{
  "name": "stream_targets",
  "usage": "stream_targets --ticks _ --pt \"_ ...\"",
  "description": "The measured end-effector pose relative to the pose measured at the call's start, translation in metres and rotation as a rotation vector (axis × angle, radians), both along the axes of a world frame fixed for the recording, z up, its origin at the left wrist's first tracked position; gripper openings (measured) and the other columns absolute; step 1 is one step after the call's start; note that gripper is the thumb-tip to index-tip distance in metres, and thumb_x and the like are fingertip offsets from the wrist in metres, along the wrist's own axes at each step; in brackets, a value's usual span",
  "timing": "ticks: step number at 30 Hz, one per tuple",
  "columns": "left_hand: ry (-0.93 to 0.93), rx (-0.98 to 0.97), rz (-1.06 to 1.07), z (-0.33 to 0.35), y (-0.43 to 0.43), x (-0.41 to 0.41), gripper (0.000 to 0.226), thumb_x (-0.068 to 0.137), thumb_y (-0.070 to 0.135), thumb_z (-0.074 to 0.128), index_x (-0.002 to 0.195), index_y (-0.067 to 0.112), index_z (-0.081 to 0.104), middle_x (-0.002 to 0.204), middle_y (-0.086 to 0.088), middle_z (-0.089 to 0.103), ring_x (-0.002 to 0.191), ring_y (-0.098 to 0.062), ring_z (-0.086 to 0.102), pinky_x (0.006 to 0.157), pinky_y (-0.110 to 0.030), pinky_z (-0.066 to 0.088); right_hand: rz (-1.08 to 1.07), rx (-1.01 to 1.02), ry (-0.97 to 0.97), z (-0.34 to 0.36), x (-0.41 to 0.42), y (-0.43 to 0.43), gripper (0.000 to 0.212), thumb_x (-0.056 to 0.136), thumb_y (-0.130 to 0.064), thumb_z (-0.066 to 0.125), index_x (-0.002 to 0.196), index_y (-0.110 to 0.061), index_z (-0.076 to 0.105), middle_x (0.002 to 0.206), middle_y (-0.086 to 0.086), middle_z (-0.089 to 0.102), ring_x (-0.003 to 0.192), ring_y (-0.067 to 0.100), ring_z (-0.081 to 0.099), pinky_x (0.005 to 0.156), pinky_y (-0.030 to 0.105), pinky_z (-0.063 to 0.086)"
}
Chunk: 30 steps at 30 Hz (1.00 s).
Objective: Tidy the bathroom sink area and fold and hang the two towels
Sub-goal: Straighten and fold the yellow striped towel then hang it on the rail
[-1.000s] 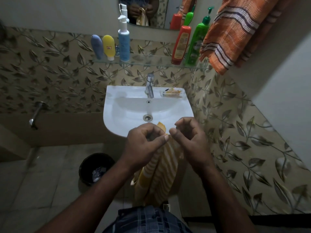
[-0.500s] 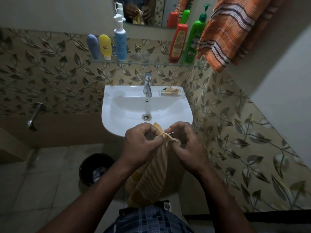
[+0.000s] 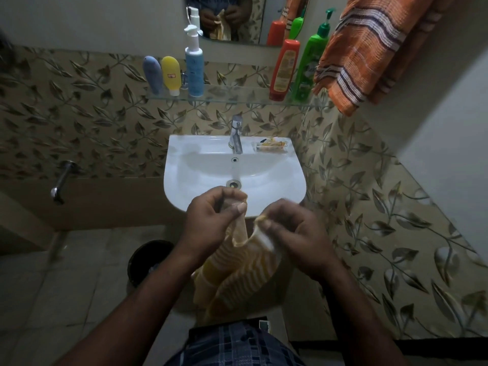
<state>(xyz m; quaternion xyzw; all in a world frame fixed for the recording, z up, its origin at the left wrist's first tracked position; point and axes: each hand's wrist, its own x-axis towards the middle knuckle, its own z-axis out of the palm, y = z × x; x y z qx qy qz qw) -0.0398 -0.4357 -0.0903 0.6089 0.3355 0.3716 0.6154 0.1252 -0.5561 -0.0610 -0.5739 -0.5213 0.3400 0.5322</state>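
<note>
Both hands hold the yellow striped towel (image 3: 237, 273) in front of the sink (image 3: 182, 165), just below its front rim. The left hand (image 3: 214, 220) pinches one point of the upper edge between thumb and curled fingers. The right hand (image 3: 293, 233) pinches a second point just beside it. The cloth between the two grips sags in a short loop, and the rest hangs free toward the person's waist. This hold probably serves to find and match the corners, so that the weight of the towel straightens it for a fold.

The orange striped towel (image 3: 369, 48) hangs at the upper right, above the end of the glass shelf (image 3: 237, 97).

Labels: the red bottle (image 3: 284, 70) and the green bottle (image 3: 309, 67) carry printed panels. The yellow tube (image 3: 170, 72) carries a small red-framed mark. The green bottle's lettering appears to begin "Para", but no text reads with certainty.
</note>
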Motion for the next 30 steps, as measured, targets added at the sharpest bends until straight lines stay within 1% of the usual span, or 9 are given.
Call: stream_targets --ticks 2,3,5,7,10,14,18,25,30 --pt "-0.043 -0.007 -0.023 0.004 0.002 0.000 0.022 0.087 0.021 0.079 0.106 0.033 0.078 0.111 0.002 0.080 0.104 -0.018 0.077 0.080 -0.030 0.061 0.224 -0.042 -0.050 0.004 -0.008 0.000 0.003 0.096 -0.009 0.072 0.096 -0.012 0.074 0.093 0.005 0.074 0.086 0.017 0.071 0.079 0.033 0.058" --pt "-0.082 -0.040 -0.035 0.007 0.002 0.001 0.026 0.086 0.021 0.080 0.109 0.033 0.076 0.108 0.000 0.080 0.101 -0.018 0.077 0.078 -0.028 0.060 0.223 -0.033 -0.047 0.004 -0.012 0.002 0.003 0.096 -0.010 0.072 0.096 -0.012 0.074 0.093 0.005 0.074 0.086 0.019 0.072 0.079 0.035 0.058" --pt "-0.128 -0.091 -0.050 0.010 0.001 0.003 0.034 0.085 0.022 0.081 0.116 0.034 0.072 0.098 -0.005 0.080 0.093 -0.021 0.077 0.076 -0.031 0.060 0.041 0.008 -0.044 0.001 -0.016 0.007 0.002 0.096 -0.008 0.072 0.095 -0.008 0.074 0.093 0.005 0.074 0.085 0.030 0.071 0.078 0.049 0.059" --pt "-0.113 -0.110 -0.047 0.010 -0.002 0.006 0.041 0.085 0.026 0.082 0.122 0.036 0.068 0.097 -0.007 0.081 0.094 -0.024 0.079 0.078 -0.036 0.060 -0.126 0.034 -0.041 -0.004 -0.014 0.012 0.004 0.096 -0.005 0.073 0.096 -0.009 0.075 0.094 0.004 0.075 0.081 0.037 0.070 0.073 0.055 0.058" --pt "-0.109 -0.144 -0.042 0.009 -0.006 0.007 0.030 0.087 0.026 0.080 0.114 0.034 0.073 0.100 -0.007 0.082 0.095 -0.023 0.080 0.077 -0.035 0.061 -0.214 0.058 -0.055 -0.007 -0.007 0.014 0.002 0.092 -0.018 0.076 0.093 -0.019 0.075 0.091 0.001 0.076 0.070 0.027 0.070 0.062 0.044 0.057" --pt "-0.117 -0.112 -0.057 0.012 -0.010 0.011 0.012 0.089 0.024 0.076 0.097 0.031 0.081 0.099 -0.005 0.083 0.093 -0.020 0.080 0.078 -0.029 0.062 -0.312 0.094 -0.124 -0.009 -0.005 0.016 0.005 0.090 -0.021 0.076 0.092 -0.017 0.075 0.092 -0.001 0.074 0.072 0.028 0.069 0.064 0.055 0.058" --pt "-0.053 -0.036 -0.103 0.013 -0.010 0.011 0.014 0.093 0.024 0.070 0.096 0.032 0.082 0.098 -0.002 0.082 0.094 -0.020 0.080 0.079 -0.031 0.062 -0.324 0.114 -0.193 -0.005 -0.004 0.016 0.006 0.089 -0.021 0.080 0.089 -0.019 0.075 0.091 -0.004 0.073 0.071 0.023 0.069 0.062 0.051 0.058" --pt "-0.032 -0.019 -0.131 0.018 -0.012 0.013 0.016 0.096 0.022 0.066 0.098 0.023 0.082 0.097 -0.004 0.082 0.091 -0.020 0.079 0.078 -0.032 0.062 -0.384 0.045 -0.112 0.003 -0.006 0.016 0.016 0.086 -0.030 0.081 0.082 -0.026 0.066 0.077 0.000 0.071 0.057 0.038 0.066 0.047 0.050 0.050" --pt "-0.018 0.005 -0.123 0.016 -0.013 0.012 0.018 0.097 0.023 0.065 0.101 0.026 0.082 0.098 -0.003 0.082 0.095 -0.023 0.079 0.085 -0.048 0.065 -0.358 0.022 -0.111 0.005 -0.007 0.017 0.016 0.089 -0.026 0.079 0.084 -0.023 0.064 0.081 -0.003 0.068 0.060 0.041 0.065 0.049 0.051 0.051"
